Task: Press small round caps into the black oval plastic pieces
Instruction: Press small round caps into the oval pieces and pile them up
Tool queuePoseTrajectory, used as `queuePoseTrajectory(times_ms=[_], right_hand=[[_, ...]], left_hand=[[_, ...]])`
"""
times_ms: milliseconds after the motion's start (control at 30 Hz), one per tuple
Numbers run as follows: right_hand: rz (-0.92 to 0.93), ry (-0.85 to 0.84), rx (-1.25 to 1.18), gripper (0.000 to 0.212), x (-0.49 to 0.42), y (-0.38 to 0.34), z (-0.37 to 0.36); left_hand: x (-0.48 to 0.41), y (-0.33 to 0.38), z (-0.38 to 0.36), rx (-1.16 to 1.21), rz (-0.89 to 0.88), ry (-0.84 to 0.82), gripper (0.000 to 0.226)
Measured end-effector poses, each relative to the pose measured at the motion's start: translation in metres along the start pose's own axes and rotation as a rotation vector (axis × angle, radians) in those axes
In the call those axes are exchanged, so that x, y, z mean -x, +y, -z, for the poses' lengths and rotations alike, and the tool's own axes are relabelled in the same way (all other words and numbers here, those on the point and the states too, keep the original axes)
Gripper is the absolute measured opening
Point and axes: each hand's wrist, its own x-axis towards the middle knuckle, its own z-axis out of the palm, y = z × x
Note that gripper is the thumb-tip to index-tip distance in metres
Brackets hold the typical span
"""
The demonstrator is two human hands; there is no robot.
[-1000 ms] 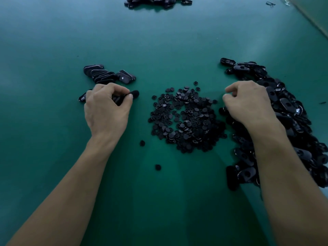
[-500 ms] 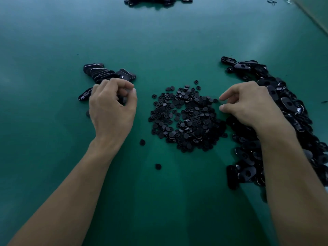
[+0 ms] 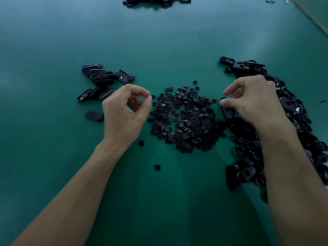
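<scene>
The left hand is hovering over the green table with its thumb and forefinger tips meeting in a small ring and the other fingers curling under the palm. It is closed, and nothing is showing between the fingertips. The pile of caps is lying just beyond those pinched tips, its nearest caps almost touching the forefinger. Behind the knuckles, on the side away from the pile, a cluster of oval pieces is lying in overlapping rows. One single oval piece is lying flat by itself just outside the back of the hand. Two stray caps are sitting toward the wrist side: one close beside the heel of the hand, the other further down, next to the forearm.

The right hand is gripping a held oval piece. The thumb is pressing on the piece's upper end and the curled fingers are closing over it from behind, while the forefinger is reaching out above it. This piece is sitting at the edge of the cap pile, right at the thumb tip. I cannot tell whether a cap is already sitting in it. Under and behind this hand a big heap of oval pieces is spreading out along the wrist and forearm.

Far ahead of both hands, at the table's far edge, another dark heap is lying.
</scene>
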Motion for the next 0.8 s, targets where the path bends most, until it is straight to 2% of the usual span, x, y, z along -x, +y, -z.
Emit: queuePoseTrajectory(times_ms=[233, 433, 600, 700, 800], right_hand=[[0.047, -0.024, -0.07, 0.015, 0.005, -0.008, 0.011], [0.125, -0.069, -0.336, 0.019, 0.013, -0.031, 0.011], [0.189, -0.132, -0.547, 0.019, 0.028, -0.052, -0.015], [0.219, -0.166, -0.671, 0.018, 0.036, -0.063, -0.032], [0.238, -0.143, -0.697, 0.016, 0.039, -0.069, -0.045]], left_hand=[[0.0, 0.001, 0.0, 0.039, 0.011, -0.006, 0.005], [0.007, 0.015, -0.004, 0.189, -0.021, -0.1, 0.008], [0.012, 0.022, -0.007, 0.321, 0.098, -0.244, 0.025], [0.011, 0.024, -0.008, 0.426, 0.155, -0.258, 0.022], [0.01, 0.024, -0.008, 0.513, 0.21, -0.266, 0.014]])
